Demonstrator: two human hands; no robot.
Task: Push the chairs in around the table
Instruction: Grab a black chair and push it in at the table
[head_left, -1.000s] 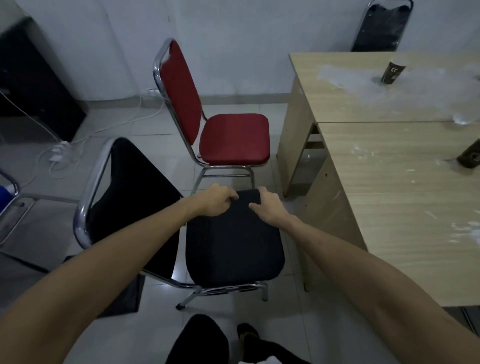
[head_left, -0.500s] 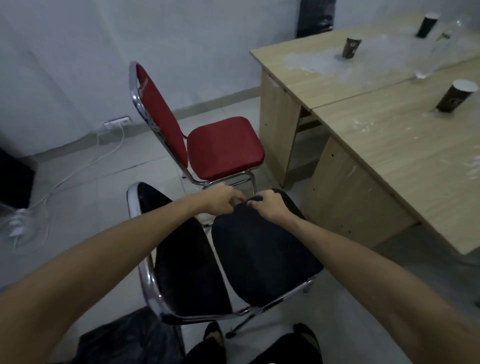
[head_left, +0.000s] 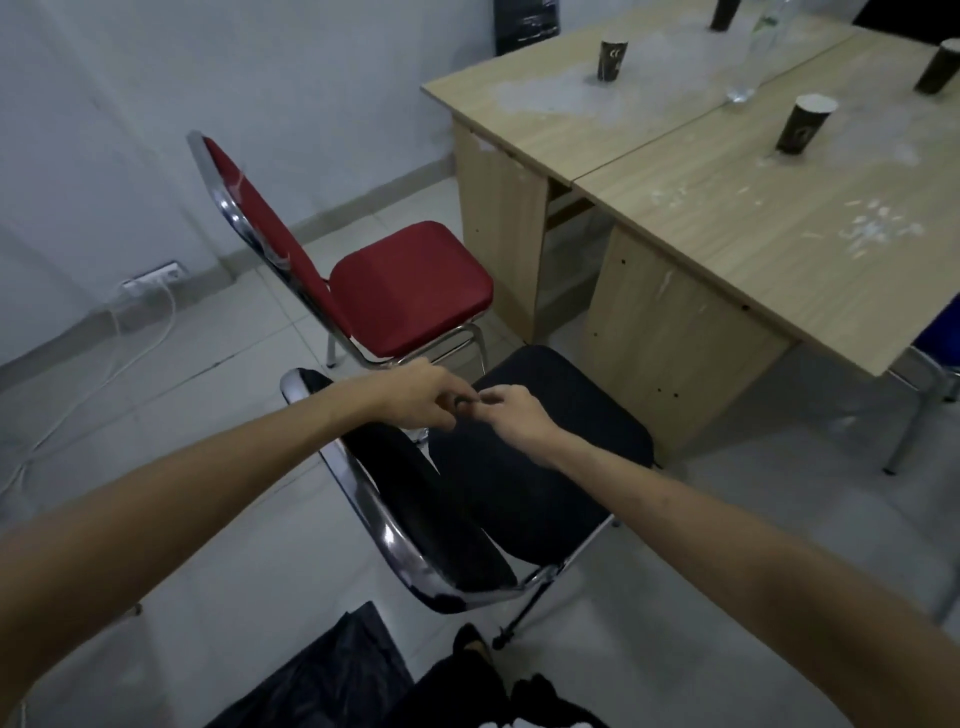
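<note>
A black chair (head_left: 545, 483) with a chrome frame stands right in front of me, its backrest toward me and to the left. Its seat points at the side panel of the wooden table (head_left: 727, 218) and lies close to it. My left hand (head_left: 421, 397) and my right hand (head_left: 517, 415) meet at the far left edge of the black seat, fingers curled on that edge. Beyond them stands a red chair (head_left: 410, 291), its seat near the table's corner.
Dark paper cups (head_left: 612, 60) (head_left: 804, 124) and a clear bottle (head_left: 748, 62) stand on the dusty tabletop. A blue chair (head_left: 935, 338) shows at the right edge. A wall socket with white cables (head_left: 150, 278) is left, and a black bag (head_left: 322, 670) lies by my feet.
The black chair has swung round and shifted toward the table, with both hands staying on its seat edge. My view has turned right, so more tabletop shows.
</note>
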